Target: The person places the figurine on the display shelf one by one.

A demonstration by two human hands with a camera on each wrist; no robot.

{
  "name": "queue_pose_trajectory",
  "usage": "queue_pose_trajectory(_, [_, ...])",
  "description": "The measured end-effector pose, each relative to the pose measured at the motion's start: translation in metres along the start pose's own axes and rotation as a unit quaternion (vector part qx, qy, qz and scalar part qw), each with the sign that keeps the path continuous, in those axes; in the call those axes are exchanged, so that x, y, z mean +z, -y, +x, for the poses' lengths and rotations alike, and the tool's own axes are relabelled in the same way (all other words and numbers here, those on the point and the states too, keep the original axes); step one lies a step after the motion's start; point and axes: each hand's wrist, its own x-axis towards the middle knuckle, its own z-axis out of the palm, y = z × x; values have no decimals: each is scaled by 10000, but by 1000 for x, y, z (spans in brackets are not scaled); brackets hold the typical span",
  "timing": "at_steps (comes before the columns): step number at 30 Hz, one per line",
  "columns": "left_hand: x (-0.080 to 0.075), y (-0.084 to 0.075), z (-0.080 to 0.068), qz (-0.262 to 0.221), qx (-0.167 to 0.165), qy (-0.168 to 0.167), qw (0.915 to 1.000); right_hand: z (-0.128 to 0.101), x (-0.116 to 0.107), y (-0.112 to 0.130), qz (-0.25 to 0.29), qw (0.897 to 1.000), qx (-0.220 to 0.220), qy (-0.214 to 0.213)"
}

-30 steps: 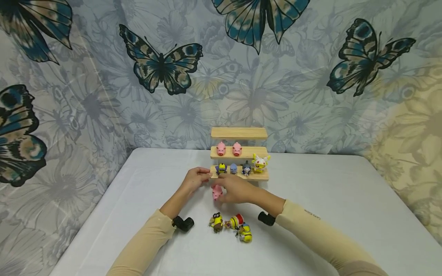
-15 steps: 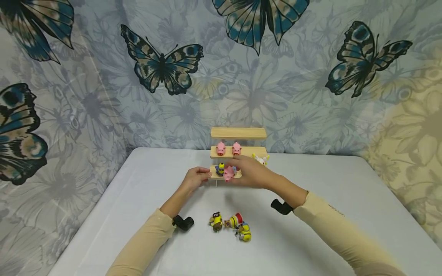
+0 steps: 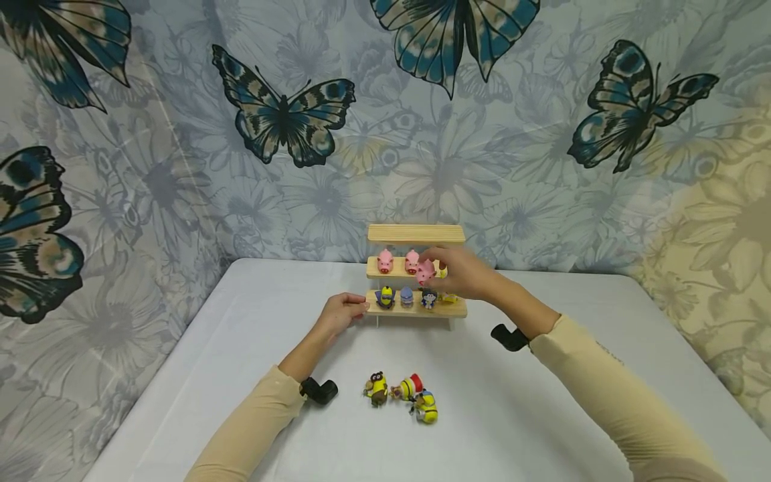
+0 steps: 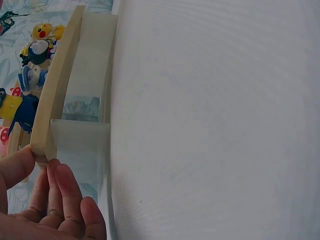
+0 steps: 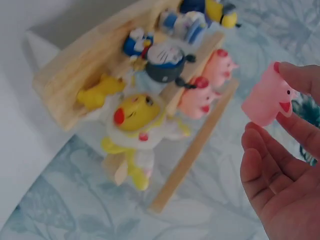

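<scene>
white table; left hand pinches wooden shelf end, right hand grips pink pig.

a home setup: butterfly-print cloth backdrop behind a white-covered table.

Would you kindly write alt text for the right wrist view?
A right hand pinches a pink pig figure beside a wooden tiered shelf holding two pink pigs, a yellow figure and other small toys.
</scene>
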Motion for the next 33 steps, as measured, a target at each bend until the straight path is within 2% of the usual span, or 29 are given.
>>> queue_pose_trajectory(5, [1, 1, 1, -35, 12, -34, 10000, 6, 0, -12, -152, 9998, 95, -131])
queue_pose_trajectory(11, [0, 3, 0, -32, 29, -71, 10000, 15, 3, -24, -178, 9991, 373, -92])
queue_pose_trajectory(23, [2, 3, -2, -27, -3, -30, 10000, 33, 12, -38, -120, 9931, 1112, 353])
queue_pose_trajectory(27, [1, 2, -3, -28, -25, 5, 10000, 38, 15, -39, -218, 9923, 1125, 474])
queue_pose_trajectory(33, [1, 0, -2, 4, -56, -11, 10000, 42, 18, -42, -315, 9924, 1109, 422])
